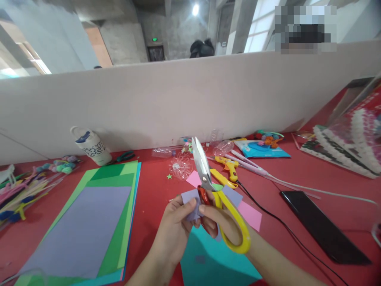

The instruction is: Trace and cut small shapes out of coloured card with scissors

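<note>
My left hand (pixel 175 230) pinches a small lavender paper piece (pixel 192 200) between thumb and fingers, held above the red table (pixel 154 186). My right hand (pixel 220 226) grips scissors (pixel 208 186) with yellow and red handles; the steel blades point up and away, with the lavender piece at their base beside the pivot. A teal sheet (pixel 208 258) lies on the table under both hands. A pink paper piece (pixel 250 216) lies just right of the scissors.
A stack of lavender and green sheets (pixel 95 222) lies at left, with a white bottle (pixel 92 147) behind it. Pipe cleaners and pompoms (pixel 26 186) sit far left. A yellow glue gun (pixel 228 165), its black cord and a black phone (pixel 321 226) lie to the right. A white partition (pixel 178 99) closes the back.
</note>
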`<state>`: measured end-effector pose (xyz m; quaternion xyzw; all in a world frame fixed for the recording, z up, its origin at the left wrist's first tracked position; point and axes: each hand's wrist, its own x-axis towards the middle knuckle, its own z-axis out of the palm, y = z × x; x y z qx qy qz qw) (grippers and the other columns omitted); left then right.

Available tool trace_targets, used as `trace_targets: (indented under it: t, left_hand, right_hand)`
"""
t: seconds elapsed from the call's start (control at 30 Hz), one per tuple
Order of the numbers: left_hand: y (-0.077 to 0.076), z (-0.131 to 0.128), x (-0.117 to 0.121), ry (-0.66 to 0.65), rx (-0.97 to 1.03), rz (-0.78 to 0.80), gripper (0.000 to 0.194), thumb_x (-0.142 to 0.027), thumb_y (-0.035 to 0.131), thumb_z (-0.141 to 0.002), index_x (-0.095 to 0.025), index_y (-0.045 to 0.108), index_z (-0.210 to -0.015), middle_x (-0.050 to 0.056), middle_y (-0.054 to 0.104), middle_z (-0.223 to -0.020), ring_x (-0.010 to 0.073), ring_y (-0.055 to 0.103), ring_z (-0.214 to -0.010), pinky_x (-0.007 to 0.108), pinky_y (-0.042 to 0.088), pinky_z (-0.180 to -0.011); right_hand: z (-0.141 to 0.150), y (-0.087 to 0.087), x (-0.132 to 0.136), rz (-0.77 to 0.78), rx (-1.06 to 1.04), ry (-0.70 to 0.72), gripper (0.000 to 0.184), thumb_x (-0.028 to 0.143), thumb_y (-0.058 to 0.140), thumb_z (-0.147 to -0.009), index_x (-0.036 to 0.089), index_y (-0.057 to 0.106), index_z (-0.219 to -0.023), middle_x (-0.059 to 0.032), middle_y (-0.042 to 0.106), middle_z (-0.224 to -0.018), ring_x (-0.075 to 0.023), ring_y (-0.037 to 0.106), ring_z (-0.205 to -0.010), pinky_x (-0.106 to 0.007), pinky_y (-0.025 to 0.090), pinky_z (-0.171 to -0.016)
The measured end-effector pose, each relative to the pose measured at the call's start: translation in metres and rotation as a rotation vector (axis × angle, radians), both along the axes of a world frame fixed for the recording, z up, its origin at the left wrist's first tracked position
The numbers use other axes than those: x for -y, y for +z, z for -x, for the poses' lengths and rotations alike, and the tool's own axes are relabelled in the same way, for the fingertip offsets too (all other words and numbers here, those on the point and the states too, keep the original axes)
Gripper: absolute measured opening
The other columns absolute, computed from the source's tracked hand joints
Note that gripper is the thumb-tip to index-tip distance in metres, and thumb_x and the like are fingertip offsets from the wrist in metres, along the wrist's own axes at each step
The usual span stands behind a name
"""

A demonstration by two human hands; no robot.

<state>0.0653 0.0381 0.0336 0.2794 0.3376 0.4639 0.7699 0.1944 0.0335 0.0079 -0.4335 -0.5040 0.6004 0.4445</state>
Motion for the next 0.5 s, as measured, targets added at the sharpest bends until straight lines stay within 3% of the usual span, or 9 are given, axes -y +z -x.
trace_targets:
  t: [0.1,0.23,0.4,0.5]
  left_hand:
    - [0.001,-0.005,0.004,0.032,0.080,0.062,0.016,-0.024,0.074,-0.070,-0.013,0.064,-0.075,-0.001,0.060,-0.062,0.0055,0.047,-0.049,0.017,0.039,-0.049]
    - [0.008,0.001,0.002,0.078,0.083,0.102,0.023,-0.025,0.080,-0.063,-0.013,0.061,-0.068,-0.002,0.058,-0.059,0.0051,0.050,-0.049,0.016,0.042,-0.049]
    - [0.018,0.020,-0.005,0.056,-0.180,-0.074,0.018,-0.028,0.070,-0.075,-0.015,0.058,-0.072,-0.003,0.060,-0.058,0.0025,0.043,-0.038,0.015,0.030,-0.039]
    - [0.023,0.030,-0.008,0.041,-0.291,-0.167,0.014,-0.023,0.069,-0.074,-0.015,0.058,-0.071,-0.004,0.057,-0.057,0.0022,0.042,-0.040,0.015,0.029,-0.041]
  right_hand:
    - [-0.001,0.000,-0.001,0.003,-0.021,0.016,0.036,0.040,0.051,-0.077,0.021,0.040,-0.049,0.0076,0.039,-0.035,-0.0064,0.039,-0.029,-0.018,0.034,-0.033]
    - [-0.001,0.015,0.002,-0.014,-0.039,0.050,0.025,0.036,0.052,-0.075,0.021,0.044,-0.057,0.0095,0.039,-0.034,-0.0059,0.035,-0.028,-0.018,0.032,-0.032]
    - [-0.008,0.046,0.007,0.003,0.161,0.036,0.016,0.030,0.051,-0.070,0.023,0.042,-0.059,0.0099,0.038,-0.032,-0.0072,0.036,-0.030,-0.020,0.035,-0.036]
    - [-0.018,0.057,0.006,0.089,0.324,0.140,0.010,0.025,0.052,-0.065,0.022,0.044,-0.059,0.0099,0.040,-0.033,-0.0068,0.037,-0.029,-0.018,0.032,-0.033]
